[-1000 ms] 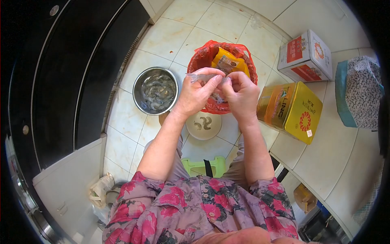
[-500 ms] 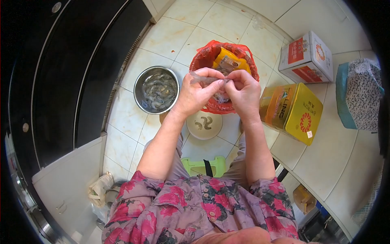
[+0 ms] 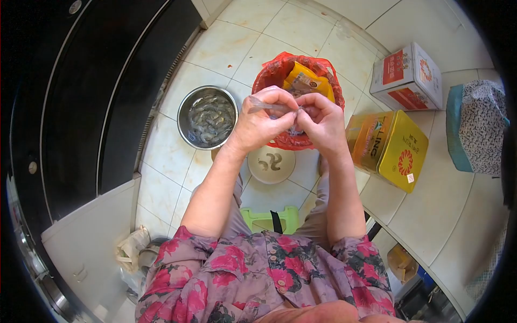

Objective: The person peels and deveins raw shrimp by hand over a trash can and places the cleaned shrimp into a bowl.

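Note:
A grey, translucent shrimp is pinched in my left hand, its tail end pointing left past the fingers. My right hand closes thumb and finger on the shrimp's other end, which the fingertips mostly hide. Both hands are held over the near part of a bin lined with a red plastic bag. To the left, a steel bowl holds many raw shrimp. Below my hands a white bowl on the floor contains several shrimp pieces.
A yellow packet lies in the bin. To the right stand a yellow tin and a white-and-red carton, with a patterned cloth item beyond. A green stool shows between my legs. Black cabinet fronts line the left.
Both hands stay over the bin with the shrimp between them. The fingers have shifted slightly, and the right fingertips have moved a little on the shrimp's end.

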The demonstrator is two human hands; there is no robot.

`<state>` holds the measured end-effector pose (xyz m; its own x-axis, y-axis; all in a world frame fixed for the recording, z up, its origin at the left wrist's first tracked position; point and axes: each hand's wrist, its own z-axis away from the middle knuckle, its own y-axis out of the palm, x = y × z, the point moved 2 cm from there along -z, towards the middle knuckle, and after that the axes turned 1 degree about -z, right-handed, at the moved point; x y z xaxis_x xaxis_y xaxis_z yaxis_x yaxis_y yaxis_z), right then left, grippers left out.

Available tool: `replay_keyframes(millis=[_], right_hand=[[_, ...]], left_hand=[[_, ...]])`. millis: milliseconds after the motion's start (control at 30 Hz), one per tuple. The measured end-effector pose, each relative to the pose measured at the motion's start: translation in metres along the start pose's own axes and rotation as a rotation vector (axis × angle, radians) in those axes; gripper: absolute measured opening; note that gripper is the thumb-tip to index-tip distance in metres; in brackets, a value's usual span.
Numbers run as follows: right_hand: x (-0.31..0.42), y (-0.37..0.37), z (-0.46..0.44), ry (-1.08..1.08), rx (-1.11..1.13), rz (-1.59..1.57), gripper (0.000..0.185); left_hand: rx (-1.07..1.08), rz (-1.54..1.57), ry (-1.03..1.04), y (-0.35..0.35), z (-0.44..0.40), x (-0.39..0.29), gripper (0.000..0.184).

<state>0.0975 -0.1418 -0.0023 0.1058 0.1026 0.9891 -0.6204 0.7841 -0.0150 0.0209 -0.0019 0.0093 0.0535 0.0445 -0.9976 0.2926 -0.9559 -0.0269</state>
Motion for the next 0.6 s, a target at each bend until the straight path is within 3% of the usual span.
replay_keyframes(millis=[167,333,500,600], right_hand=[[-0.003,0.002,-0.001,-0.012,-0.036,0.074,0.01],[-0.008,0.008,-0.001,-0.05,-0.139,0.192,0.012],[-0.003,0.004,0.002,-0.078,-0.143,0.144,0.015],[0.003,0.002,0.004,-0.054,-0.019,0.04,0.012]], left_hand=[[0.022,-0.159,0.016,0.001,0.002,-0.001,0.01],[0.015,0.045,-0.233,-0.001,0.002,0.008,0.01],[-0.009,0.222,-0.247,-0.003,0.001,0.003,0.015],[-0.028,0.333,-0.258,-0.005,0.001,0.004,0.018]])
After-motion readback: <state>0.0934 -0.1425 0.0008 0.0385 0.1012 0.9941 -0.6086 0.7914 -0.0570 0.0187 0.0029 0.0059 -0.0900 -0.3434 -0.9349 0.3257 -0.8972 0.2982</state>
